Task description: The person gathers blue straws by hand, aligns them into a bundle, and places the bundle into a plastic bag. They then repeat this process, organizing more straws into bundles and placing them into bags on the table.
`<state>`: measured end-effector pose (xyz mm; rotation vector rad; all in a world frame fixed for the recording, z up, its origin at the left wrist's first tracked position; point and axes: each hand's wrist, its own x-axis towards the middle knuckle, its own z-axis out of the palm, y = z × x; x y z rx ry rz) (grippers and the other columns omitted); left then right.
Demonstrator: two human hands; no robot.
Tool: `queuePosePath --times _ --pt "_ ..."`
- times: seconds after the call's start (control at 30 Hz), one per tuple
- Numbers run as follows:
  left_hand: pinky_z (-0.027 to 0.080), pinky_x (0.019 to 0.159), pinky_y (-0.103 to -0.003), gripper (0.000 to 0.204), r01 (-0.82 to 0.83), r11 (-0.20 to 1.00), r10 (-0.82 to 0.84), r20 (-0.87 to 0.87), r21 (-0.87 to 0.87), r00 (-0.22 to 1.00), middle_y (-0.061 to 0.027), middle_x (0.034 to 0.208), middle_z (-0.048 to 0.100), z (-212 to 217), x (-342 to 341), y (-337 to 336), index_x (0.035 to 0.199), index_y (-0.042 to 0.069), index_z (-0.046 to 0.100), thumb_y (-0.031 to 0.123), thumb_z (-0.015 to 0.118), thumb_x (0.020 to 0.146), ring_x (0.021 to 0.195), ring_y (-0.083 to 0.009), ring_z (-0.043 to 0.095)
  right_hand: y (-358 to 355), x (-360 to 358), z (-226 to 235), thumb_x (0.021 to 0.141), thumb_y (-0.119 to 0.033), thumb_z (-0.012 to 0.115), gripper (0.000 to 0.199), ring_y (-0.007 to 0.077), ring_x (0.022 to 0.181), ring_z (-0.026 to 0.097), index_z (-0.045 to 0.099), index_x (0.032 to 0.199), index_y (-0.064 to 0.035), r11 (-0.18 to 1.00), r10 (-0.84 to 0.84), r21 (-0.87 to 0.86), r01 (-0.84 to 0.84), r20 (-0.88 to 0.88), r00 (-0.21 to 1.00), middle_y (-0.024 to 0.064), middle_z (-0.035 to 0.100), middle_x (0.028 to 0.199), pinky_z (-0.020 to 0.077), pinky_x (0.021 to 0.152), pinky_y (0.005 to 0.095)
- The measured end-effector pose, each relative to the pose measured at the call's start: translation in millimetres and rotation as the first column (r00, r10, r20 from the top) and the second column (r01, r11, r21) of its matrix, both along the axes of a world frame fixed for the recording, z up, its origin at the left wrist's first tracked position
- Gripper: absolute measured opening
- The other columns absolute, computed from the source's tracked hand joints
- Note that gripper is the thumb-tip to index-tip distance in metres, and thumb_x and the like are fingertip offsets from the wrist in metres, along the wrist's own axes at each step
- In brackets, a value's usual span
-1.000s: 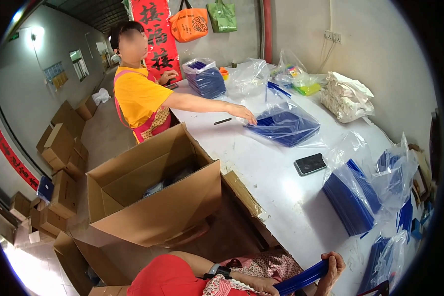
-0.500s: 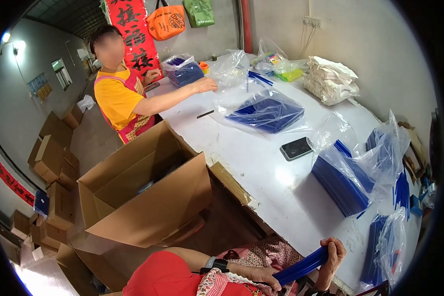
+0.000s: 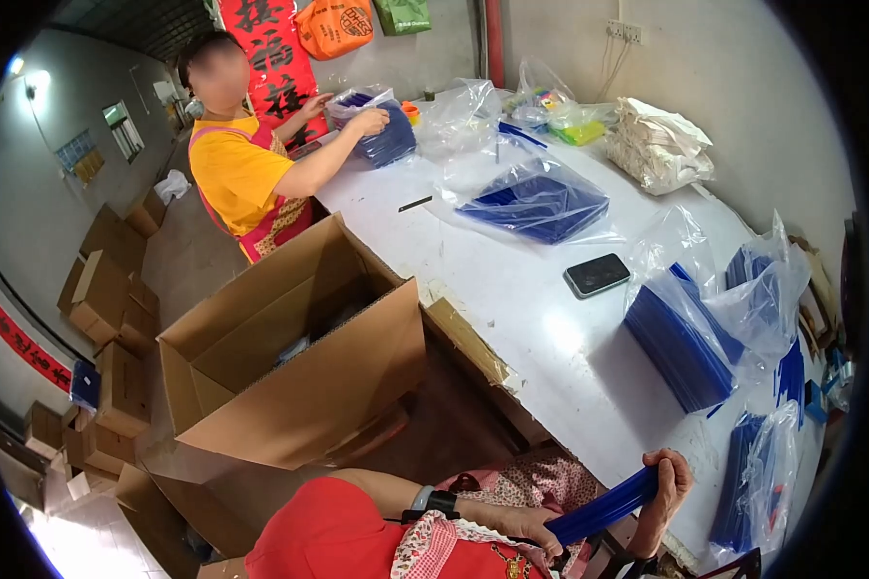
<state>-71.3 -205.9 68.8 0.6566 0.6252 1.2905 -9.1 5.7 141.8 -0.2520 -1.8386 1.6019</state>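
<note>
White table (image 3: pixel 512 289) near held blue strips (image 3: pixel 603 508); cartons (image 3: pixel 123 391) on floor (image 3: pixel 188 251).

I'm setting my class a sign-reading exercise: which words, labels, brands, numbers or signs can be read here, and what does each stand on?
I won't copy out wording, but here is where writing shows:
Red banner: large, bold black characters, cut off by the picture's top edge.
Orange bag: dark print, including a round emblem.
Green bag: pale print, too small to read.
Long red strip: dark characters, too small to read reliably.
</note>
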Motion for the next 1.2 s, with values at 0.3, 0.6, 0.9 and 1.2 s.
queuePosePath --times 0.3,0.6,0.9,1.2 --pt "0.042 0.063 -0.021 0.035 -0.027 0.994 0.052 -0.255 0.102 0.966 0.0008 0.078 0.058 -47 5 -1 0.097 0.003 0.055 0.023 0.073 0.074 0.072 -0.007 0.055 -12 2 1 0.09 -0.014 0.059 0.017 0.0189 0.079 0.06 0.067 0.099 -0.0016 0.997 0.077 0.014 -0.076 -0.08 0.994 0.0101 0.064 0.079 0.0475 0.073 0.0285" --pt "0.044 0.065 -0.023 0.036 -0.044 0.99 0.029 -0.108 -0.133 0.994 -0.0004 0.081 0.058 9 4 2 0.101 0.002 0.054 0.019 0.073 0.074 0.074 -0.0076 0.055 -24 37 -23 0.089 -0.039 0.058 0.069 0.0256 0.107 0.055 0.027 0.143 -0.0086 0.814 -0.089 -0.578 -0.06 -0.226 0.97 0.016 0.051 0.126 0.0488 0.087 0.0365" --pt "0.048 0.071 -0.025 0.04 -0.386 0.91 0.277 -0.474 -0.149 0.836 -0.0022 0.091 0.059 -16 -16 88 0.111 0.0 0.054 0.02 0.073 0.081 0.08 -0.0092 0.057 26 7 -72 0.088 -0.017 0.061 0.046 0.0229 0.103 0.059 0.043 0.126 -0.0005 0.666 0.282 -0.72 -0.196 0.0 0.959 0.015 0.06 0.113 0.0475 0.093 0.0375" --pt "0.053 0.076 -0.029 0.041 -0.319 0.851 0.236 -0.237 -0.418 0.942 -0.0076 0.099 0.062 -16 34 155 0.117 -0.001 0.052 0.019 0.068 0.085 0.086 -0.0162 0.063 95 70 -85 0.091 -0.007 0.055 0.04 0.0197 0.105 0.058 0.043 0.129 -0.002 0.572 0.19 -0.808 -0.138 -0.034 0.981 0.0111 0.058 0.114 0.0489 0.093 0.0358"
